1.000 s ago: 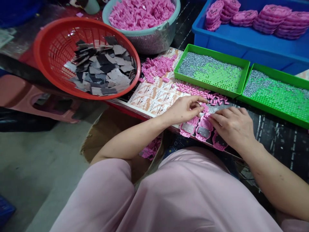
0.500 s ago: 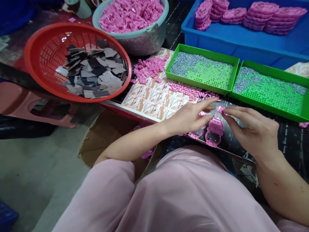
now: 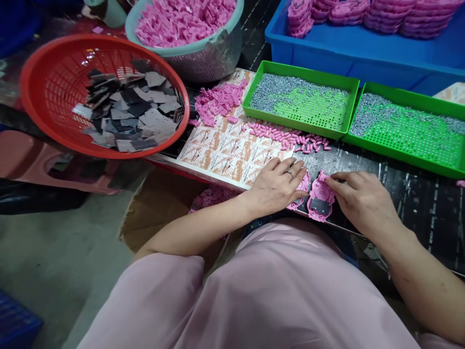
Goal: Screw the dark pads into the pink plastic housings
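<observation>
- Rightmost of our two, the right hand point(image 3: 366, 206) has come in to the pink case point(image 3: 321, 199) since half a second ago; our left hand point(image 3: 278, 186) has drawn back leftward.
- Our black bench point(image 3: 407, 194) bears a blue bin point(image 3: 345, 65).
- Red basket point(image 3: 51, 82), far left.
- Green trays point(image 3: 294, 123), side by side.
- Left fingers loosely spread, partly covering a second case point(image 3: 305, 183).
- Right fingertips bunched at the pink case's upper right edge; whether pinching anything, we cannot tell.
- Pink case, flat between our hands.
- Pink pegs point(image 3: 285, 138), beyond.
</observation>
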Demonstrator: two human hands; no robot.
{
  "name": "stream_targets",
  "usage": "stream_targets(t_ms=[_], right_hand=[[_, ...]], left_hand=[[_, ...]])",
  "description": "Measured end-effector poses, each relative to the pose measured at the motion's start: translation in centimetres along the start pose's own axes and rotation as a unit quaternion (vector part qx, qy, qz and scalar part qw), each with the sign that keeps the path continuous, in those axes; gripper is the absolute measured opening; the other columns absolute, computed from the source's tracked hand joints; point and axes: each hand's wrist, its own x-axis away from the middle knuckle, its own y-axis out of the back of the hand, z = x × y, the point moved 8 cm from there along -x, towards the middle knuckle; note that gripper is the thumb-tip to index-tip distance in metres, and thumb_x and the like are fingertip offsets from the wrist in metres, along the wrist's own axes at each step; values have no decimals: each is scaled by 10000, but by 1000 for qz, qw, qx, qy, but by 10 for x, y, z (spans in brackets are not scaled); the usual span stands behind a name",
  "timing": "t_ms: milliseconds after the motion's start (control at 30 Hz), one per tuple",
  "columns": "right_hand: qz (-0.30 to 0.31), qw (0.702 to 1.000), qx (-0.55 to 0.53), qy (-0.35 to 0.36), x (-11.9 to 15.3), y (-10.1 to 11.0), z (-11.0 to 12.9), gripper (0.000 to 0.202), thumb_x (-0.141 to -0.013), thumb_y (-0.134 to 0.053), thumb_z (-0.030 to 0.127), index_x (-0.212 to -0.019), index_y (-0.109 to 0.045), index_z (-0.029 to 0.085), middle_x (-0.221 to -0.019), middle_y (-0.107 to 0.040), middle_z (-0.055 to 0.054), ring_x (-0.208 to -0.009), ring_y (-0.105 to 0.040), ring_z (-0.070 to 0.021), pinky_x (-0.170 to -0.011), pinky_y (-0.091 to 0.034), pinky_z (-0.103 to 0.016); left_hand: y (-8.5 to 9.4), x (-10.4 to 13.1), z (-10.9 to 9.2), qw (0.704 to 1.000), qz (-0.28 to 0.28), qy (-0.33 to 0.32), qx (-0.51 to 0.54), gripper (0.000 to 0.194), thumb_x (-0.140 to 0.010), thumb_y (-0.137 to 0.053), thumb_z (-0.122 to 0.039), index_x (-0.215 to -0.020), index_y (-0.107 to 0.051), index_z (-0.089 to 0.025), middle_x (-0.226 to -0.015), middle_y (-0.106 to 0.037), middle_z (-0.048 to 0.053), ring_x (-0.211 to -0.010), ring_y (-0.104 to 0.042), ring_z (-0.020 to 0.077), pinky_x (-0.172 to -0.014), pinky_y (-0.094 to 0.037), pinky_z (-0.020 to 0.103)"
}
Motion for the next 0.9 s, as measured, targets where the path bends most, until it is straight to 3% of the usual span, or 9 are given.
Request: stream_targets(t_ms=[233,433,600,733,900], right_hand=[[23,999,-10,28,-3,5,3,224,-854,-585,125,-1060,-661,167,-1012,-691,-40,-856,-572,-168,-773,-412,-317],[43,993,103,24,-15,13,15,147,-841,-624,198,-971,-680,158,-932,-702,-50,-888,-582,-216,-776,-368,-357],[50,994,90,48,-19,12,18,109,-856,-611,211,-924,-692,184,-904,-708,-34,-855,-577,-206,-728,-338,-352],[30,994,105,12,-14,13,18,236,-893,-585,318,-1012,-681,137,-954,-701,-61,-912,-570,-211,-742,-339,-347],[-38,995,93,-12,-10,15,19,154,-868,-627,323,-931,-683,195,-915,-714,-7,-858,-575,-182,-743,-336,-333]], left_hand=[[-1,-1,1,999,50,3,-1,526,-929,-509,-535,-1200,-624,-99,-1316,-604,132,-1263,-515,290,-1031,-386,448],[-3,-6,7,997,66,12,27,458,-957,-481,-490,-1181,-632,-120,-1302,-615,115,-1282,-497,300,-1038,-371,460],[-3,-5,10,997,63,18,41,404,-941,-528,-455,-1186,-627,-149,-1310,-609,115,-1285,-492,292,-1045,-371,461],[-3,-3,11,998,57,15,28,394,-954,-506,-445,-1199,-626,-160,-1315,-607,109,-1268,-506,296,-1036,-383,461],[-4,-2,11,998,51,15,32,395,-947,-525,-427,-1206,-626,-146,-1331,-590,126,-1268,-503,301,-1044,-385,474]])
